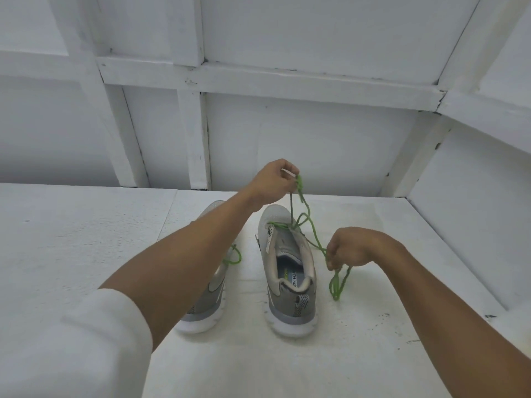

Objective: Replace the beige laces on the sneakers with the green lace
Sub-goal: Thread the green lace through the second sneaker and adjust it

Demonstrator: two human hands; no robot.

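Fingers (288,171) of left hand (274,180), centre frame, curled and pinching one end of green lace (315,238). Right hand (352,248), lower right of it, grips the other run; loops hang. Lace crosses front eyelets of centre sneaker (290,285). Judged step: threading. Next: even both ends, feed upward. Cord thin, limp; upper grey knit, sole white foam.

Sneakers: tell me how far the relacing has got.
Done: no beige lace shows; the left sneaker carries a green loop, though the arm hides most of it. In hand: the green lace runs through only the front eyelets of the right sneaker; the left hand holds one strand up, the right hand another low. Left: the upper eyelets.
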